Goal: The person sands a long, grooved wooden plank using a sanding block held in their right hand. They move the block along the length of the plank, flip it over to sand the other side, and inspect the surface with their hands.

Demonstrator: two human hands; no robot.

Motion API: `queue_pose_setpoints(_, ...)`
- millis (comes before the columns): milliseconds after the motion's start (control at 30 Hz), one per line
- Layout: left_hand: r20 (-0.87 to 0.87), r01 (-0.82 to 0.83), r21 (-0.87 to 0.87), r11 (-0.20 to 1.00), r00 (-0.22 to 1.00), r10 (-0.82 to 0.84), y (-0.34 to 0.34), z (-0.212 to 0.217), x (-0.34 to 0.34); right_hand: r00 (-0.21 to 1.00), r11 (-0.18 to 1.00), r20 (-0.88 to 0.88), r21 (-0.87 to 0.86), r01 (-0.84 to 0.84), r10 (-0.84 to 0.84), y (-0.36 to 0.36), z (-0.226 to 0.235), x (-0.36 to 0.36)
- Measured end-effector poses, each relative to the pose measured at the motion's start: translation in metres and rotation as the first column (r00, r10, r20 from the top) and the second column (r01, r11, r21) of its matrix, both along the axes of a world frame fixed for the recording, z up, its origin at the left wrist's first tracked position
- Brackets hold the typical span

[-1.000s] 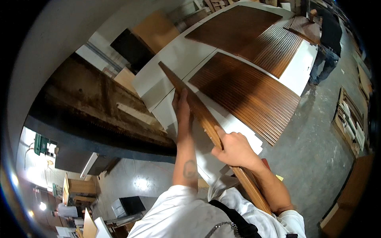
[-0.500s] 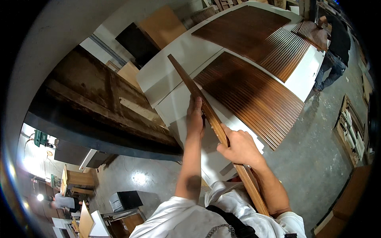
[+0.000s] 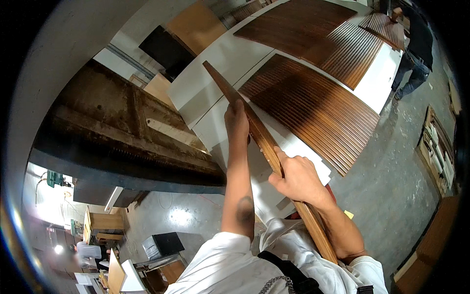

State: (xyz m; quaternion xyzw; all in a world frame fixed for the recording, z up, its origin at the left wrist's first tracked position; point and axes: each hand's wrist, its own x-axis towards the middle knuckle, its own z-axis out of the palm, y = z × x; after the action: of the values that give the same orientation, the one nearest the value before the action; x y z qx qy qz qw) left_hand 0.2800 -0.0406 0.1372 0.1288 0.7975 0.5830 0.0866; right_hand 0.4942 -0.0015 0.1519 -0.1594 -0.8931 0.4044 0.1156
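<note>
A long brown wooden strip (image 3: 262, 134) runs slantwise in front of me, from beside my right forearm up to the far left. My left hand (image 3: 237, 122) grips it farther along, its fingers partly hidden by the strip. Nearer my body, my right hand (image 3: 299, 177) is closed round the same strip, thumb on one side. Beyond the strip lies a ribbed brown wooden panel (image 3: 313, 110) on a white-topped table (image 3: 203, 105). Small light specks show along the strip's edge between my hands.
More brown panels (image 3: 298, 29) lie farther back on the table. At the far right a person (image 3: 416, 54) in dark clothes touches a small ribbed panel (image 3: 384, 29). A big dark beam-like structure (image 3: 122, 127) stands at left. A wooden frame with scraps (image 3: 438, 149) rests on the floor.
The view has shifted slightly, so the table and panels sit a little higher. Both hands keep hold of the strip, which has barely moved against them.
</note>
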Motion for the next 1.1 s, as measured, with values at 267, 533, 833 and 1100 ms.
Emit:
queue_pose_setpoints(267,0.237,0.112,0.214,0.971,0.958,-0.163,-0.01,-0.002,-0.001,1.0,1.0,-0.003,-0.002,0.021,-0.021,0.001,-0.004,-0.004)
queue_pose_setpoints(533,0.245,0.09,0.437,0.895,0.946,-0.214,-0.032,-0.011,0.008,1.0,1.0,0.005,0.01,0.017,-0.017,-0.013,-0.002,-0.001)
queue_pose_setpoints(833,-0.096,-0.076,-0.132,0.988,0.993,0.064,0.0,-0.017,-0.005,0.999,1.0,0.041,0.017,0.016,-0.017,-0.011,0.002,-0.005)
queue_pose_setpoints(1100,0.167,-0.029,-0.219,0.975,0.984,0.067,-0.007,0.006,-0.054,1.0,0.998,0.02,0.061,-0.015,0.014,-0.018,-0.007,-0.012)
